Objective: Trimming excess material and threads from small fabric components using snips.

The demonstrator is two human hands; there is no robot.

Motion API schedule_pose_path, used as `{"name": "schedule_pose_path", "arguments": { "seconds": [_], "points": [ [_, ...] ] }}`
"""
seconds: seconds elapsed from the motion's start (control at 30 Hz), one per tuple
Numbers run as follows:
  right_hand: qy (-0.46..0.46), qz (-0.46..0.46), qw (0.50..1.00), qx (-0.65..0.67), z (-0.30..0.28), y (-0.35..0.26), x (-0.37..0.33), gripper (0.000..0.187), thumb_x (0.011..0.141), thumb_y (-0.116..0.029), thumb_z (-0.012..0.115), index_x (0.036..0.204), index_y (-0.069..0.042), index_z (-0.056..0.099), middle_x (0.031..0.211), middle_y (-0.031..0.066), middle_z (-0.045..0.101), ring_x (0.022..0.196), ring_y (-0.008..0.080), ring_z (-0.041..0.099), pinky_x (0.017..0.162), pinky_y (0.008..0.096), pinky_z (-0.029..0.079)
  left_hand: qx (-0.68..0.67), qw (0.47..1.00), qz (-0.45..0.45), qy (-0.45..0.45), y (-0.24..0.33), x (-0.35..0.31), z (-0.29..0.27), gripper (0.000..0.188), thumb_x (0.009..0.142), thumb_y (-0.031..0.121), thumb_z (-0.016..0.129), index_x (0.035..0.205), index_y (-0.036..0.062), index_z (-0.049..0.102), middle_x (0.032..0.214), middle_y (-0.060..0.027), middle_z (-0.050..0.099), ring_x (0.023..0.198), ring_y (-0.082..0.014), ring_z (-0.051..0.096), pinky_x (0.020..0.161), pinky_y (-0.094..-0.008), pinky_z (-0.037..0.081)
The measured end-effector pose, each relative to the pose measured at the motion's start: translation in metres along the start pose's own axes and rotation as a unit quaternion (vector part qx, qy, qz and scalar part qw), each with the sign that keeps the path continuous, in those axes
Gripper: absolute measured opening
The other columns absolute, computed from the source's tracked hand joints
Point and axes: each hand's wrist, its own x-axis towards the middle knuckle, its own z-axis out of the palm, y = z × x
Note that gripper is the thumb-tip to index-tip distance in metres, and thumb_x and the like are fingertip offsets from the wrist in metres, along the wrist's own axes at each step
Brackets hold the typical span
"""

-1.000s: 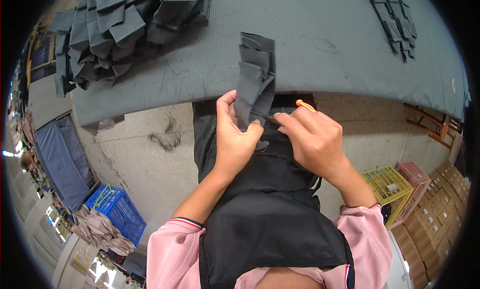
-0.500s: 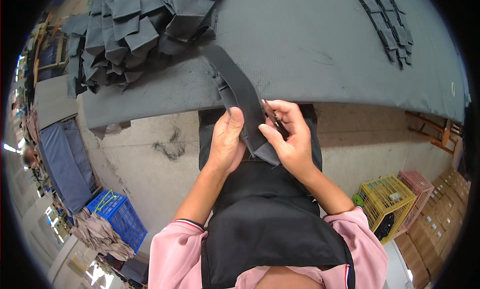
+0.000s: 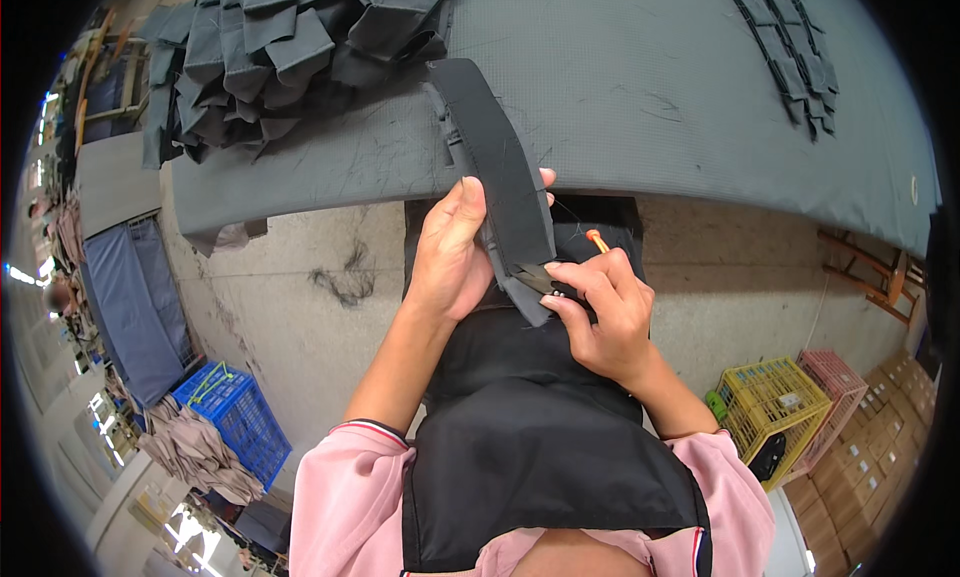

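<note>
The strip (image 3: 500, 167), dark grey and bowed, slants above the near edge of the table (image 3: 640, 97), clasped in the left hand (image 3: 452, 262). The right hand (image 3: 612, 312) pinches a partly hidden tool (image 3: 536, 277) at the strip's lower end. A grey pile (image 3: 245, 65) lies farther left.

Even lt; rim warped, blk; glare lwr L.

A pink shirt (image 3: 738, 502) is covering the upper body, and thin dark, red and white stripes (image 3: 376, 429) are edging its short left sleeve (image 3: 345, 492). A black apron (image 3: 540, 447) is hanging over the front.
</note>
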Motion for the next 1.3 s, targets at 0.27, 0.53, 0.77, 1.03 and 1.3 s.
{"name": "schedule_pose_path", "arguments": {
  "seconds": [0.27,0.53,0.77,1.03,1.3],
  "points": [
    [-0.014,-0.086,0.996,-0.034,0.002,0.004,0.001,0.034,0.063,-0.009,0.076,0.095,-0.006,0.065,0.071,0.0027,0.053,0.054,0.0171,0.051,0.047,0.0285,0.037,0.002,1.000,-0.001,0.011,0.000,-0.005,0.003,0.052,0.097,0.043,0.043,0.117,-0.0040,0.052,0.121,-0.0184,0.057,0.104,-0.0208,0.058,0.090,-0.0345,0.049],
    [0.036,-0.105,0.993,-0.041,0.005,0.003,-0.005,0.031,0.065,-0.007,0.076,0.094,-0.004,0.065,0.072,0.0030,0.054,0.055,0.0168,0.052,0.051,0.0276,0.042,-0.001,1.000,-0.003,0.019,-0.002,-0.005,0.000,0.050,0.098,0.038,0.041,0.121,-0.0049,0.050,0.123,-0.0198,0.055,0.105,-0.0221,0.058,0.090,-0.0349,0.050],
    [0.010,0.040,0.998,0.043,-0.006,-0.004,0.021,0.028,0.067,0.000,0.073,0.094,-0.003,0.065,0.076,0.0083,0.053,0.056,0.0169,0.055,0.047,0.0278,0.045,-0.018,1.000,-0.001,-0.008,0.000,-0.009,-0.005,0.046,0.098,0.035,0.043,0.123,-0.0033,0.050,0.124,-0.0172,0.056,0.108,-0.0225,0.057,0.094,-0.0368,0.047],
    [-0.005,-0.057,0.998,-0.002,0.008,0.009,0.033,0.027,0.066,0.000,0.074,0.092,-0.002,0.064,0.074,0.0083,0.053,0.061,0.0211,0.055,0.061,0.0324,0.048,-0.069,0.997,-0.036,-0.012,-0.003,-0.011,-0.004,0.043,0.099,0.031,0.043,0.125,-0.0029,0.048,0.127,-0.0179,0.054,0.110,-0.0244,0.056,0.097,-0.0386,0.045],
    [0.039,-0.045,0.998,-0.002,-0.002,0.002,0.011,0.025,0.066,-0.003,0.075,0.089,-0.003,0.065,0.069,0.0062,0.054,0.054,0.0208,0.053,0.052,0.0292,0.045,-0.095,0.994,-0.046,-0.021,-0.005,-0.010,-0.010,0.044,0.099,0.031,0.042,0.124,-0.0039,0.048,0.128,-0.0204,0.052,0.111,-0.0275,0.057,0.096,-0.0402,0.047]
  ]
}}
